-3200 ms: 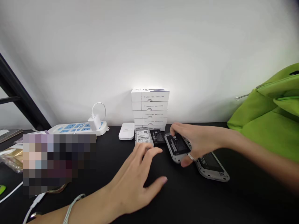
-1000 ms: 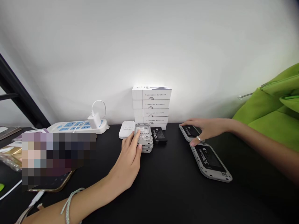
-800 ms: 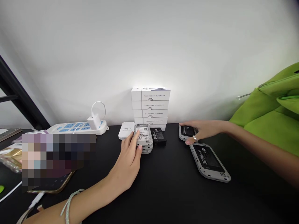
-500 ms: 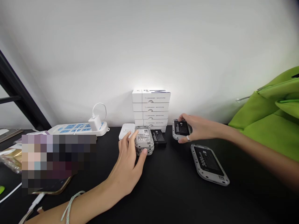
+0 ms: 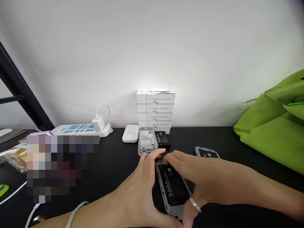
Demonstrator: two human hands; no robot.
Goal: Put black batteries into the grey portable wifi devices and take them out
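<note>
My right hand point(image 5: 201, 177), with a ring on it, grips a grey pocket device point(image 5: 174, 210) by its right side. A black 3000mAh battery point(image 5: 174, 186) lies in the device's open back. My left hand point(image 5: 140, 193) curves around the left side, fingers and thumb spread; whether it touches the device is unclear. Beyond my left fingers is a stack of grey open-backed devices point(image 5: 147, 139) with a printed label on top. A loose black battery point(image 5: 163, 138) lies beside that stack. Another grey device point(image 5: 201, 148) with a battery is partly hidden behind my right hand.
White boxes point(image 5: 155, 107) are stacked against the wall. White rounded devices point(image 5: 130, 133) sit left of the grey stack. A power strip point(image 5: 71, 128) holds a white charger point(image 5: 98, 123). A green bag point(image 5: 270, 133) stands on the right. A blurred patch covers items at left.
My right hand has brought the battery-fitted device from the back right to the front middle. My left hand has left the grey stack and come round the device's left side.
</note>
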